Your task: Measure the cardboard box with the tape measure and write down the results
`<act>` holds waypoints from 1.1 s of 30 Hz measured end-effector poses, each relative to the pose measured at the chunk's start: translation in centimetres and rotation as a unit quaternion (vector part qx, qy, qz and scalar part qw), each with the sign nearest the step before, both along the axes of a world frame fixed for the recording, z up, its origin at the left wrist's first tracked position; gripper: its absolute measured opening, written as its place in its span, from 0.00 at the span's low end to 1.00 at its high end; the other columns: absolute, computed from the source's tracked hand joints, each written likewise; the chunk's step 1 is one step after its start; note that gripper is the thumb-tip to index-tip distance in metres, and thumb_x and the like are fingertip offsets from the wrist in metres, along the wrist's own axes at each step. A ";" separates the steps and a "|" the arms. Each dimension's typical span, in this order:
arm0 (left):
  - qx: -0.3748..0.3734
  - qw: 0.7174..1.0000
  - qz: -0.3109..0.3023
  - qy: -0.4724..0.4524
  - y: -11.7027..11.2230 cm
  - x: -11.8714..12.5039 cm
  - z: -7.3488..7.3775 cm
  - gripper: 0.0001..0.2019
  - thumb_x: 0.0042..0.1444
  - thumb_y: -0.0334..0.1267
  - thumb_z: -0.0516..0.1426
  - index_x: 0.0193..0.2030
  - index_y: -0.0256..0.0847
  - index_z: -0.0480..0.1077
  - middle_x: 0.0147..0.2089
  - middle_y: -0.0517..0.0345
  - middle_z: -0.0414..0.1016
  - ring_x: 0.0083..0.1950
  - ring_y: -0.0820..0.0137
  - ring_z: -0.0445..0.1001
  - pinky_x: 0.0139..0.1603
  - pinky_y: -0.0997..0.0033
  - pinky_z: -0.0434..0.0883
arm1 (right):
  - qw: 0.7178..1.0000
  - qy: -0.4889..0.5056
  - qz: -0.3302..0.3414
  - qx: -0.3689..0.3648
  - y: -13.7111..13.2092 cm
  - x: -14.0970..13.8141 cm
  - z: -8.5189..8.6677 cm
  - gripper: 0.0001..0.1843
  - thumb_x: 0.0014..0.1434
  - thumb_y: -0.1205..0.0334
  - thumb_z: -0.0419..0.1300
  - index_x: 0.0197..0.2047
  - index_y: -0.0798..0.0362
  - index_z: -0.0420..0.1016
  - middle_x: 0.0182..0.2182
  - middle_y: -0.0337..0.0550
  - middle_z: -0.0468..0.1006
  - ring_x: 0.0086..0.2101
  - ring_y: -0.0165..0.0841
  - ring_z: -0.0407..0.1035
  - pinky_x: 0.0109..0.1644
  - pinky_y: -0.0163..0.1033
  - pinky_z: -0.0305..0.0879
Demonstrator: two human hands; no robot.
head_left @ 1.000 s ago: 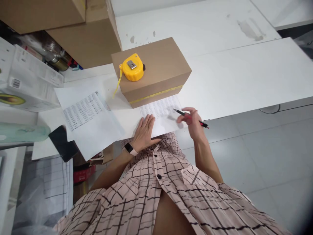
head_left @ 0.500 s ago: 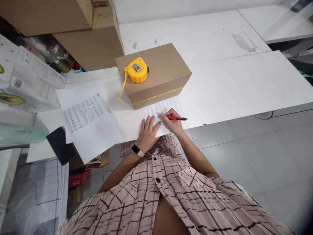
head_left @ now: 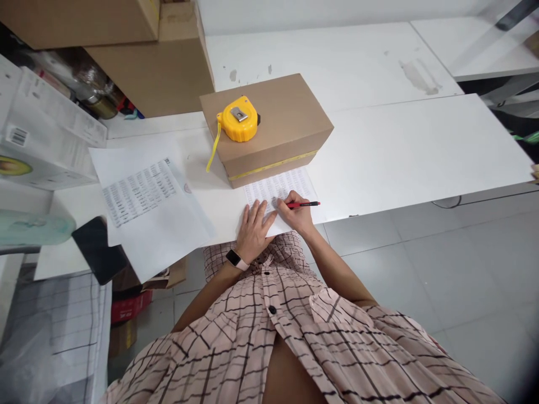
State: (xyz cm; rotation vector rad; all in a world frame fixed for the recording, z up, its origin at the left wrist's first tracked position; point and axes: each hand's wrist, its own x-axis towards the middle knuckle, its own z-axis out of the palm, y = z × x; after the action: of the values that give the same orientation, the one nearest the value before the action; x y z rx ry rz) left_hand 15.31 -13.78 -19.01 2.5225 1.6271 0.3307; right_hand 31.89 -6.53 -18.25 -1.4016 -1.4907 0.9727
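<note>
My right hand [head_left: 294, 211] is closed around a red and black pen [head_left: 309, 204], its tip end down at a printed sheet [head_left: 290, 180] of rows of small text. Flat on the lower left of that sheet lies my left hand [head_left: 253, 230], fingers spread. Just beyond both hands a brown cardboard box [head_left: 282, 109] covers the sheet's far part. A yellow tape measure [head_left: 240, 119] rests on top of the box with its wrist strap hanging over the edge. A strip of yellow measuring tape [head_left: 273, 165] runs along the box's near side.
More printed papers [head_left: 160, 247] lie on the left of the white table [head_left: 400, 146], partly over a black phone [head_left: 99, 249]. A pale green bottle [head_left: 36, 227], a white carton [head_left: 50, 126] and large cardboard boxes [head_left: 155, 73] stand at the left. The table's front edge runs close to my body.
My view has shifted slightly, so the left-hand things sit a little further left. The right hand and pen have moved very slightly; the left hand stays on the sheet.
</note>
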 end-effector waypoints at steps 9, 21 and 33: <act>0.000 1.000 0.001 -0.010 0.0 -0.1 -0.2 0.31 0.66 0.53 0.58 0.71 0.43 0.62 0.79 0.42 0.52 0.80 0.47 0.47 0.77 0.35 0.49 | 1.000 0.015 -0.015 -0.011 0.0 -0.1 0.3 0.20 0.55 0.52 0.63 0.21 0.48 0.57 0.18 0.32 0.59 0.23 0.27 0.53 0.29 0.37 0.52; 0.000 1.000 0.003 -0.002 -0.1 0.0 0.1 0.30 0.65 0.53 0.59 0.69 0.41 0.64 0.78 0.40 0.54 0.79 0.47 0.49 0.77 0.37 0.49 | 1.000 0.028 -0.010 -0.007 0.0 0.0 0.1 0.20 0.55 0.52 0.63 0.21 0.48 0.57 0.19 0.32 0.59 0.23 0.27 0.53 0.28 0.38 0.51; 0.017 1.000 -0.002 0.005 -0.1 -0.1 0.0 0.31 0.64 0.51 0.60 0.69 0.41 0.64 0.77 0.39 0.55 0.79 0.46 0.50 0.77 0.36 0.51 | 0.999 0.038 -0.029 -0.008 0.1 0.0 0.0 0.18 0.55 0.54 0.62 0.22 0.48 0.58 0.18 0.31 0.59 0.23 0.26 0.53 0.29 0.37 0.51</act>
State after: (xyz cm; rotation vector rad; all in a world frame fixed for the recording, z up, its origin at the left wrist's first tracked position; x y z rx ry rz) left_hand 15.24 -13.84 -19.05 2.5561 1.6329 0.3486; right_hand 31.91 -6.39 -18.25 -1.3959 -1.3815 0.9942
